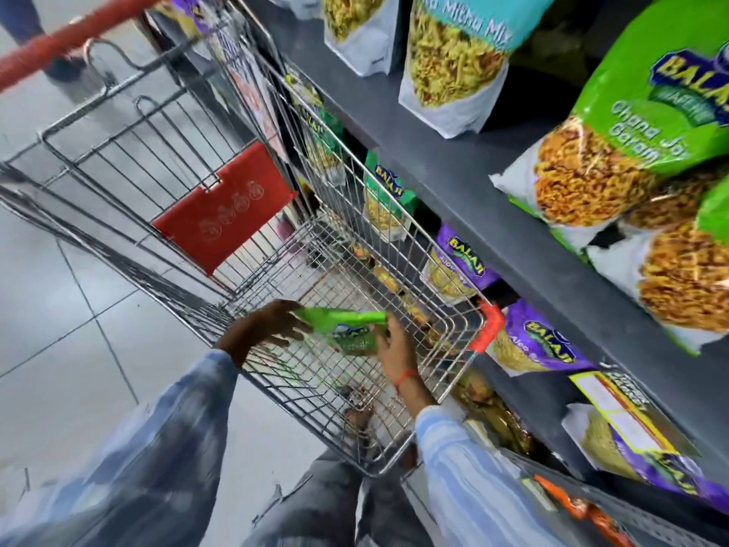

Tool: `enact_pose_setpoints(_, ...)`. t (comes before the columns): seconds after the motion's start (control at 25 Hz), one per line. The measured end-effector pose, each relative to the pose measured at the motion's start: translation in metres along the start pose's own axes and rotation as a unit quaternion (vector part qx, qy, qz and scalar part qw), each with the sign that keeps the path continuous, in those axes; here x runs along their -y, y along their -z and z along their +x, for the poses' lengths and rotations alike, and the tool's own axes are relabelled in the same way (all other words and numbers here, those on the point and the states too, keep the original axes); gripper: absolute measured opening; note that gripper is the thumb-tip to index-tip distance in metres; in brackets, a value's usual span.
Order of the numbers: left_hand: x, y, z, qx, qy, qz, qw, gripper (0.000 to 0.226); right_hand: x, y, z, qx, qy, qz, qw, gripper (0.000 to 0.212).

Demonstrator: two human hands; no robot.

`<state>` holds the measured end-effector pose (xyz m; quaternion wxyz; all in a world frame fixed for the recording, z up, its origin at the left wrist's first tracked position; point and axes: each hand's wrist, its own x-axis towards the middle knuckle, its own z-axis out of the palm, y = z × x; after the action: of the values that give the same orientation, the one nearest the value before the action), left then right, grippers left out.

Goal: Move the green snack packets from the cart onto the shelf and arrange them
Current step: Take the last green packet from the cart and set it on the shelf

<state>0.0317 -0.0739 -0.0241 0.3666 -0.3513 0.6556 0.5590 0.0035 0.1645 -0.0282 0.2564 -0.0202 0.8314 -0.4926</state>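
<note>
Down inside the wire shopping cart [394,238], both hands meet on one green snack packet [347,329], which hangs above the mesh floor near the cart's front end. At the packet's left end the left hand [264,329] has its fingers [294,331] curled onto it, while the right hand [396,349] closes on the right end, with a red thread [406,377] round its wrist. Each arm wears a pale blue striped sleeve [473,479]. Apart from this packet the cart basket looks bare, its red child-seat flap [225,207] standing up and its red handle bar [75,37] running across the top left. Just to the right runs a grey shelf [493,199], the cart's side close against its edge. On that shelf lie large green Balaji packets [615,140] at the right, and teal-topped mix packets [449,61] further along. On the level beneath, purple Balaji packets [540,341] and a smaller green packet [384,199] show through and past the cart wires. Grey floor tiles [79,329] fill the left side.
</note>
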Motion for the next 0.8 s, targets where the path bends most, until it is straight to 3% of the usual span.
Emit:
enact_pose_setpoints(0.08,-0.012,0.0,-0.009,0.047,-0.057,-0.079,0.994,0.031,0.015,0.02,0.001,-0.055,0.012,0.048,0.997,0.033)
enact_pose_setpoints(0.16,-0.026,-0.009,-0.019,0.067,-0.121,-0.062,0.988,0.034,0.029,0.039,-0.001,-0.076,0.031,0.083,0.993,0.032)
enact_pose_setpoints(0.24,-0.043,-0.025,-0.026,0.058,-0.188,-0.041,0.98,0.042,0.043,0.058,-0.007,-0.101,0.063,0.12,0.986,0.015)
enact_pose_setpoints(0.4,-0.095,-0.045,-0.053,0.051,-0.297,-0.043,0.952,0.02,0.067,0.095,-0.022,-0.205,0.12,0.189,0.953,0.009)
enact_pose_setpoints(0.6,-0.145,-0.084,-0.098,0.122,-0.372,-0.063,0.918,0.015,0.091,0.145,-0.055,-0.271,0.179,0.279,0.904,0.006)
enact_pose_setpoints(0.72,-0.167,-0.113,-0.127,0.118,-0.4,-0.057,0.907,0.015,0.09,0.179,-0.085,-0.272,0.204,0.271,0.901,0.027)
enact_pose_setpoints(0.8,-0.18,-0.132,-0.143,0.122,-0.399,-0.064,0.907,0.017,0.08,0.192,-0.106,-0.219,0.184,0.222,0.932,0.05)
